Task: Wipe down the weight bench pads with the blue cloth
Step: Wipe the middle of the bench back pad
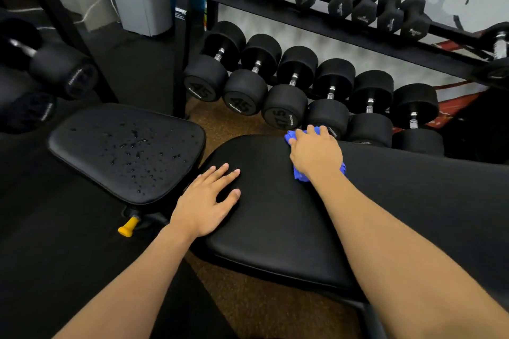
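The long black back pad [275,228] of the weight bench fills the middle and right of the view. My right hand [315,153] presses the blue cloth [298,175] flat against the pad's far edge; the cloth shows at my fingertips and under my wrist. My left hand [208,202] rests on the pad's left end with fingers spread and straight. To the left lies the smaller seat pad [126,151], dotted with droplets of liquid.
A dumbbell rack [344,26] stands right behind the bench, with large dumbbells [286,96] below and small ones on top. More dumbbells [55,71] sit at the far left. A yellow adjustment knob [128,228] sticks out under the seat pad. Brown floor [261,311] lies below.
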A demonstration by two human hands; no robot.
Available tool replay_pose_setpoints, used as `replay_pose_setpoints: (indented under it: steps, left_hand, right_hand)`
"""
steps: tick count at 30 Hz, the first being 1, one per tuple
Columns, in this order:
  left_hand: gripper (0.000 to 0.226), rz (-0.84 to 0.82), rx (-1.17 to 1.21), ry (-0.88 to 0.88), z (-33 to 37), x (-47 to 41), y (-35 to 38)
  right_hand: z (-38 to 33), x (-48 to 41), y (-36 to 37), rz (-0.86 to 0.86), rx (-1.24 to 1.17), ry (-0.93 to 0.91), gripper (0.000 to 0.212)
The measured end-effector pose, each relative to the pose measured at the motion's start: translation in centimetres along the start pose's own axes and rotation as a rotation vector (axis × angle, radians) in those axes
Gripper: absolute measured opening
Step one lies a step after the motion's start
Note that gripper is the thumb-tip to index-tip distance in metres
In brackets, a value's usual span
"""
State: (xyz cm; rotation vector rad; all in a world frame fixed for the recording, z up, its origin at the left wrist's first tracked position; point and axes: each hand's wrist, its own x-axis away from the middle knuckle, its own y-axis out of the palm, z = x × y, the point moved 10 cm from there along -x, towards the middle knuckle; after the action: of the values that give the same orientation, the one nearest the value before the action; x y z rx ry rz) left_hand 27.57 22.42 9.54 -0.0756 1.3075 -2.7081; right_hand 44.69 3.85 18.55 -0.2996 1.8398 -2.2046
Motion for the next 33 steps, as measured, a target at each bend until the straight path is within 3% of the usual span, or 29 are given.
replay_pose_setpoints:
  steps: [3,7,13,20,27,33]
  left_hand:
    - [0.065,-0.019,0.007,-0.025,0.2,0.1,-0.1]
    - [0.066,-0.032,0.014,-0.051,0.3,0.2,-0.1]
    - [0.064,-0.033,0.018,-0.074,0.2,0.1,-0.2]
    - [0.064,-0.028,0.004,-0.05,0.5,0.1,-0.3]
    - [0.057,-0.004,-0.011,-0.029,0.7,0.2,-0.5]
    - [0.053,-0.059,0.097,-0.062,1.3,0.5,-1.4]
  right_hand:
    - [-5.8,1.5,0.0,0.03,-0.003,-0.209,0.045]
    - [-8.1,9.1,0.2,-0.085,-0.06,-0.514,0.052]
    - [-2.5,3.1,-0.3,-0.031,0.006,-0.337,0.047]
    - [-9.5,-3.5,1.9,-0.105,-0.034,-0.268,0.045]
    - [-10.3,-3.6,2.1,-0.05,-0.02,-0.308,0.045]
    - [-10.9,1.1,2.3,-0.051,-0.061,-0.18,0.052]
